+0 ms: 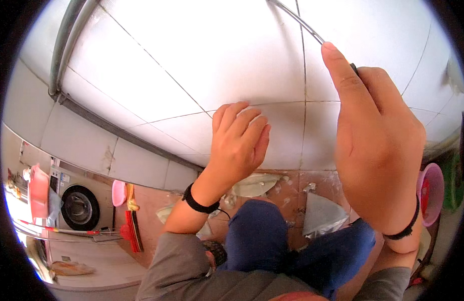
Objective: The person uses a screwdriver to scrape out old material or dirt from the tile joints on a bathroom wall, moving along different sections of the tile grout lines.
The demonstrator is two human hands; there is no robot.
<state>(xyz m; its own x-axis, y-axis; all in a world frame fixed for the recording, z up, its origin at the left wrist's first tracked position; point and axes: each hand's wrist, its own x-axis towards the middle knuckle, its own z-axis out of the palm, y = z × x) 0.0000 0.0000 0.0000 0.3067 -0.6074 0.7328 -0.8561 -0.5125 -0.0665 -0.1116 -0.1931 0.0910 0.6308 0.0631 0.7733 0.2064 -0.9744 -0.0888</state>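
No legible writing anywhere

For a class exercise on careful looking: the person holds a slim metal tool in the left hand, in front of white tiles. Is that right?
One slip: the head view shows the slim metal tool in the right hand, not the left hand. The white tiles behind it are correct.

Seemingly home laundry area: tiled wall, washing machine, pink basin.

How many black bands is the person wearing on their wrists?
2. One black band goes around the wrist of the left hand, and a second black band around that of the right hand.
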